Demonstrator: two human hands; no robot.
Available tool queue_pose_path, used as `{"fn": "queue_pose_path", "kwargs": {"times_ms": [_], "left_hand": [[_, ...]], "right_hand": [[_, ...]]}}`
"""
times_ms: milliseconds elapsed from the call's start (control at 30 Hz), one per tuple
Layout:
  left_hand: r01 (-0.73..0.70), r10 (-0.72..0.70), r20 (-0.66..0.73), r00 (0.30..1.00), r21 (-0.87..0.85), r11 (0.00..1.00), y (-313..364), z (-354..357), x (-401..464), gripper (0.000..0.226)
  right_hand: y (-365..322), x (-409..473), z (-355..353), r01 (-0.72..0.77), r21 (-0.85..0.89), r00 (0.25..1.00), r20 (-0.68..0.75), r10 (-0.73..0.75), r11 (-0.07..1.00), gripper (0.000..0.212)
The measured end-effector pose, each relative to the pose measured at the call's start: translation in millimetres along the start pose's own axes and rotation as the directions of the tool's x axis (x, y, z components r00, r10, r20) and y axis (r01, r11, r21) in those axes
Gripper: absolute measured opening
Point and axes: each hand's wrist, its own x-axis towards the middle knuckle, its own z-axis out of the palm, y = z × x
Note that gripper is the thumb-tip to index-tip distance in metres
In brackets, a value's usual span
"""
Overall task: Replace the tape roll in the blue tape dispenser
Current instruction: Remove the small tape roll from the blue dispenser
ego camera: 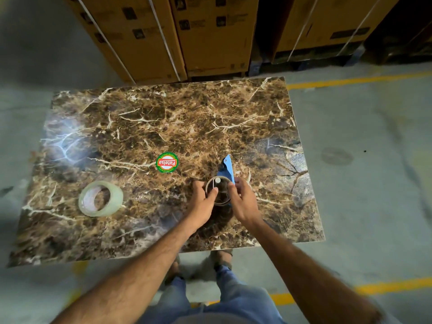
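The blue tape dispenser stands on the marble-patterned table, right of centre near the front. A brown, nearly empty cardboard core sits on its white spindle. My left hand grips the core's left rim, thumb across its opening. On the right side, my right hand pinches the core and the dispenser's blue side plate. A full roll of clear tape lies flat at the table's left, well apart from both hands.
A round red, white and green sticker lies on the table left of the dispenser. Tall cardboard boxes stand behind the table's far edge. The concrete floor has yellow lines. My legs are at the near edge.
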Motion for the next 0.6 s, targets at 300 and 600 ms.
{"fn": "queue_pose_path", "kwargs": {"times_ms": [300, 600], "left_hand": [[-0.225, 0.228, 0.002, 0.974, -0.153, 0.962, 14, 0, -12, 0.017], [-0.454, 0.433, 0.155, 0.888, 0.137, 0.880, 27, -38, 5, 0.030]], "right_hand": [[-19, -9, 14, 0.117, 0.225, 0.993, -0.019, -0.116, 0.967, 0.041], [-25, -2, 1, 0.198, 0.168, 0.979, 0.014, -0.203, 0.966, 0.032]]}}
